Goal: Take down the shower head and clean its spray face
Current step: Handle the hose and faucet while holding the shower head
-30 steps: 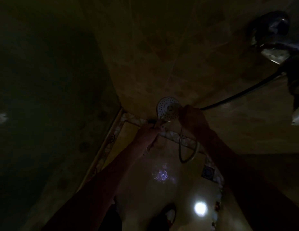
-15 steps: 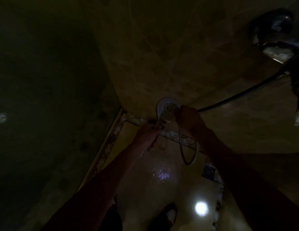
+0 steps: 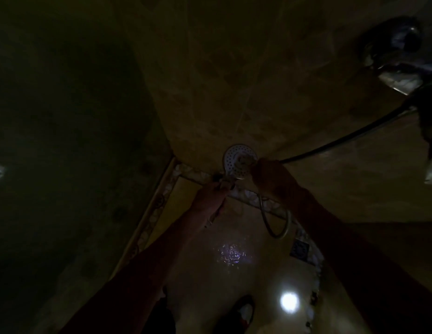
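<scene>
We see a dim tiled wall [image 3: 234, 75] ahead, and a darker wall [image 3: 53, 141] to the left. Along the floor's edge runs a patterned mosaic border [image 3: 147, 227] — pale against the gloom. The glossy floor [image 3: 210, 280] carries a bright round glare [image 3: 289, 302] (a light's reflection) and a sparkling wet patch [image 3: 231, 256]. Chrome tap fittings [image 3: 393, 51] sit top right — a shoe [image 3: 241, 312] shows below.

Head camera, single wide-angle view, steeply downward into a dim shower corner.

Worn at head height; faces forward and down along both forearms. Near field: left hand [image 3: 211, 201], right hand [image 3: 274, 180], shower head [image 3: 234, 156]. Far field: floor [image 3: 253, 280] and a shoe [image 3: 241, 312] at bottom edge. Tiled walls [image 3: 234, 68] bow with lens distortion. No second view.
</scene>
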`<state>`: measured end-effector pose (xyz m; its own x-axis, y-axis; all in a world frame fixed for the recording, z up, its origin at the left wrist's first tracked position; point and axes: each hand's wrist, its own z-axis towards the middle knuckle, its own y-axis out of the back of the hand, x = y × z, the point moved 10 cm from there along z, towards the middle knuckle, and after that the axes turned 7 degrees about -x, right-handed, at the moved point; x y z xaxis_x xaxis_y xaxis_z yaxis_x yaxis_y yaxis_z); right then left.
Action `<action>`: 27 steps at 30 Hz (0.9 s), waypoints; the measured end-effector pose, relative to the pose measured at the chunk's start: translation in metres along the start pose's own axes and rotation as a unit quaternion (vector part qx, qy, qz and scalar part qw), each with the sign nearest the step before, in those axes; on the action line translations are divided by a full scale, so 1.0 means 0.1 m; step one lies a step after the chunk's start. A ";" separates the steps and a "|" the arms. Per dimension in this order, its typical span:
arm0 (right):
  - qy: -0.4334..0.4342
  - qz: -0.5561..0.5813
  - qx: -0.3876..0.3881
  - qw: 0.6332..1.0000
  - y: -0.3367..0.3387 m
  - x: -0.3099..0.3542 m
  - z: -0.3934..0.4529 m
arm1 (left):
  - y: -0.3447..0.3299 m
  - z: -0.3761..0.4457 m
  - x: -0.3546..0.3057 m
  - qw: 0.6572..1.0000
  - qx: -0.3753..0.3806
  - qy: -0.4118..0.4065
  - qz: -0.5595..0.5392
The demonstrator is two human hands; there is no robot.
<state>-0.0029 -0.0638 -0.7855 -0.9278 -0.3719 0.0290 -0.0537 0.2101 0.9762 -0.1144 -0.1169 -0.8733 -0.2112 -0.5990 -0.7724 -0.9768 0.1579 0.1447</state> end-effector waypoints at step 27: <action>-0.126 0.061 0.129 0.982 -0.25 -0.24 -0.34 | -0.08 -0.03 -0.07 1.000 0.002 0.015 0.004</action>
<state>0.0338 -0.0909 -0.8033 -0.9932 -0.1011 0.0570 0.0024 0.4734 0.8808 -0.1056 -0.1166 -0.8674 -0.2203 -0.6207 -0.7524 -0.9749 0.1666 0.1480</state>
